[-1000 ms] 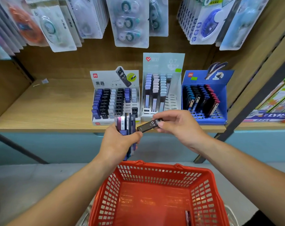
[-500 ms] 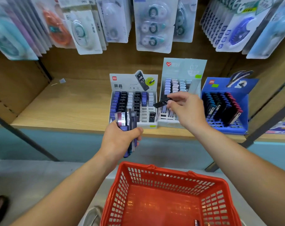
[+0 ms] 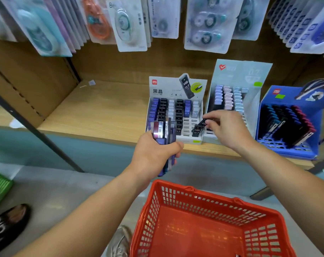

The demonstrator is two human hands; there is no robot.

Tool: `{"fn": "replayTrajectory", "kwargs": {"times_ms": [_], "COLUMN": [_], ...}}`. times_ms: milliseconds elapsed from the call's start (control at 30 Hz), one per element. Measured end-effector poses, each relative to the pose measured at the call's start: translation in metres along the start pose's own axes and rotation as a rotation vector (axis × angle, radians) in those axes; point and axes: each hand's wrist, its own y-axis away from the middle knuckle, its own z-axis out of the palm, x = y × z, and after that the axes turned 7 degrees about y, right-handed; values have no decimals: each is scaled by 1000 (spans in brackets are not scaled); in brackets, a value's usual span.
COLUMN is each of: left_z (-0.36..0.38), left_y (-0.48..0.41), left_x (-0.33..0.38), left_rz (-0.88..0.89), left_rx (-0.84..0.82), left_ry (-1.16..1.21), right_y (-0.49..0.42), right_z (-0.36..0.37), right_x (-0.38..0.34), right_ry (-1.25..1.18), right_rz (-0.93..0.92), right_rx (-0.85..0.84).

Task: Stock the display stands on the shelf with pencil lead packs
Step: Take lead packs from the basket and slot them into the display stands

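The right hand [image 3: 226, 128] pinches one black lead pack [image 3: 203, 122] between thumb and fingertips. The pack is tilted, just above the right-hand column of the white display stand [image 3: 166, 89], which sits at the front edge of the shelf [image 3: 101, 112]. Another black pack [image 3: 196, 131] stands in the front slot of that column, with bare slots [image 3: 187, 125] just beside it. To seat this one cleanly, I'd say it wants turning upright, label forward, then lowering straight into a free slot without knocking its neighbour. The left hand [image 3: 153, 154] is clamped round a bundle of packs [image 3: 164, 130] in front of the stand's left columns. Holding that bundle lower would leave the slots in plain sight.
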Motion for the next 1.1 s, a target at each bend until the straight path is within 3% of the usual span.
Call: {"fn": "replayTrajectory", "kwargs": {"times_ms": [233, 433, 600, 667, 767, 900, 1000, 1100], "left_z": [3, 6, 8, 9, 13, 19, 27, 32], "left_y": [1, 0, 0, 0, -1, -3, -2, -2], "left_x": [-1, 0, -1, 0, 0, -1, -2, -1], "left_rz": [-13, -18, -16, -16, -14, -9, 0, 3], "left_rx": [-12, -16, -12, -8, -12, -3, -35, -39], "left_ry": [-6, 3, 16, 17, 11, -22, -38, 1], "right_y": [-18, -16, -12, -10, 1, 24, 30, 30], "right_z": [-1, -2, -1, -5, -19, -36, -37, -38], "right_x": [-9, -14, -11, -12, -21, -49, -57, -51], "right_ry": [106, -2, 35, 30, -147, -584, -632, -642], "right_rz": [-110, -11, 6, -14, 26, 122, 95, 114], "right_rx": [-81, -79, -174, -121, -53, -303, -376, -312]}}
